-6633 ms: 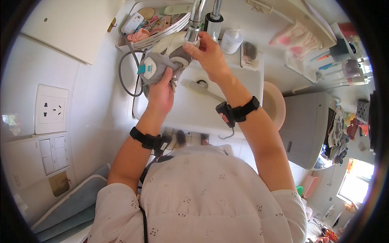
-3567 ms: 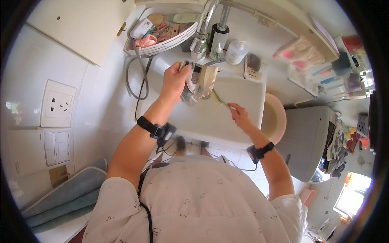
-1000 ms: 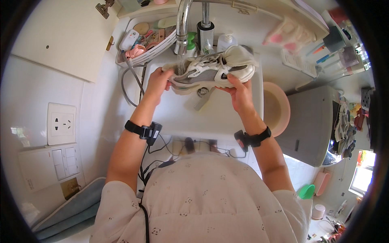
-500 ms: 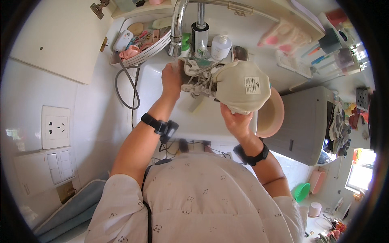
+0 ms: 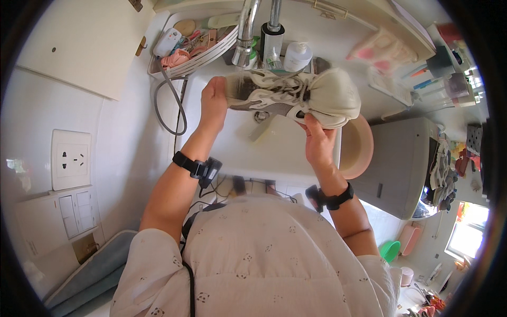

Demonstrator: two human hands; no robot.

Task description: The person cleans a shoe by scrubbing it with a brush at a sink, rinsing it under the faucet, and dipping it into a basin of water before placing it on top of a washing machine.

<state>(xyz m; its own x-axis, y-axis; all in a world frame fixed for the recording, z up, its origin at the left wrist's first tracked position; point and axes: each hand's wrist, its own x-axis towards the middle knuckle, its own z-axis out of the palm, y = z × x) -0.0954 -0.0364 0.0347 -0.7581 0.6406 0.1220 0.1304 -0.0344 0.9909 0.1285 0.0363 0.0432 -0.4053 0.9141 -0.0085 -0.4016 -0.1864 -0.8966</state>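
A grey-and-white sneaker (image 5: pixel 272 101) lies sideways above the white sink (image 5: pixel 211 148), its laces and upper facing me. Its dark mesh toe end is under the chrome faucet (image 5: pixel 242 55). My left hand (image 5: pixel 214 103) is closed around the toe end, with the fingertips hidden behind it. My right hand (image 5: pixel 320 140) grips the heel end from below, thumb on the near side. A cream padded tongue (image 5: pixel 338 98) bulges out at that end. Beneath the shoe, a pale flat piece (image 5: pixel 264 129) lies in the basin near the drain (image 5: pixel 260 117).
A white corner basket (image 5: pixel 208 55) of small items stands at the back left, a grey hose (image 5: pixel 158 113) hanging below it. Behind the sink is a white pump bottle (image 5: pixel 298 56). A pink basin (image 5: pixel 362 153) and a grey washing machine (image 5: pixel 398 164) stand to the right.
The sneaker has been turned so its laced upper now faces me, where before the cream tongue with a label did. Both hands stay on it; my right thumb now shows on the near side.
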